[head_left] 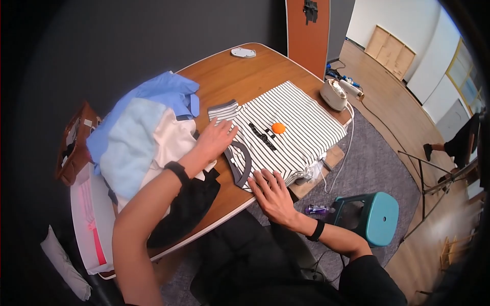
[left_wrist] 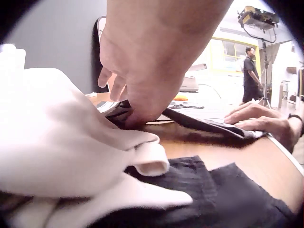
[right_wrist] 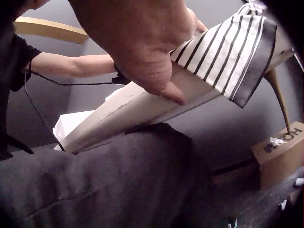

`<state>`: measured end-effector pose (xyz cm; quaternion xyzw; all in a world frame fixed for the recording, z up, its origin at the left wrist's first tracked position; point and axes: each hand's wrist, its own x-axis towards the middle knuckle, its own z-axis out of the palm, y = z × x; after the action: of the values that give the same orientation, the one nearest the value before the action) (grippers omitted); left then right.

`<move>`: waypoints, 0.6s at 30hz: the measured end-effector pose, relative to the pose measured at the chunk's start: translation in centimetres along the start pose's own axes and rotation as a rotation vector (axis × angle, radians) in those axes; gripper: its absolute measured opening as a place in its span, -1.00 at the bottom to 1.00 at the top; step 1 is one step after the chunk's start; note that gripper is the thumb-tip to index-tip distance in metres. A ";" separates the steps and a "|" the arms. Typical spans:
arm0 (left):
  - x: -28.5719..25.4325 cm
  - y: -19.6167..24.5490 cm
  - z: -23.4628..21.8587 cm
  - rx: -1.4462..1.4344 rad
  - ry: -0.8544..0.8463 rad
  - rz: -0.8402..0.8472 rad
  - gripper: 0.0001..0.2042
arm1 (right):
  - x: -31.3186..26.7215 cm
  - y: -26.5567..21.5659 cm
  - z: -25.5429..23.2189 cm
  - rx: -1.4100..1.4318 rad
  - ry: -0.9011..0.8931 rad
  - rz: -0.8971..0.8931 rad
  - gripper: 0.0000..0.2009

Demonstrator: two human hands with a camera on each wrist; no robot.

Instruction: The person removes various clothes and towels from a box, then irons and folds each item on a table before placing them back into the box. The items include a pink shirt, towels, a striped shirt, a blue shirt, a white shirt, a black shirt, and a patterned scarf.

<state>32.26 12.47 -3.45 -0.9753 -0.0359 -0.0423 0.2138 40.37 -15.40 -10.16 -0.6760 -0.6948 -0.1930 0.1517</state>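
Note:
A black-and-white striped T-shirt with a dark grey collar lies spread on the wooden table, bearing a black print and an orange patch. My left hand touches it near the grey-cuffed sleeve, beside the collar; in the left wrist view the thumb is at the dark fabric edge. At the table's front edge, my right hand rests on the shirt near the collar with fingers spread. The right wrist view shows a striped sleeve hanging over the edge, and the thumb against the table's side.
Left of the shirt is a clothes pile: blue garment, cream garment, black cloth. A white box and brown bag stand farther left. A corded steamer sits at the right corner, a teal stool below.

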 end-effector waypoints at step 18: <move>-6.0 -0.5 -10.3 -0.860 0.514 -0.269 -0.87 | -5.3 9.7 -7.9 0.768 0.373 0.552 -0.76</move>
<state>25.59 8.27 5.53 -0.9198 -0.0867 -0.3186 -0.2119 49.89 -23.69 -5.13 -0.6839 -0.4722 0.0064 0.5561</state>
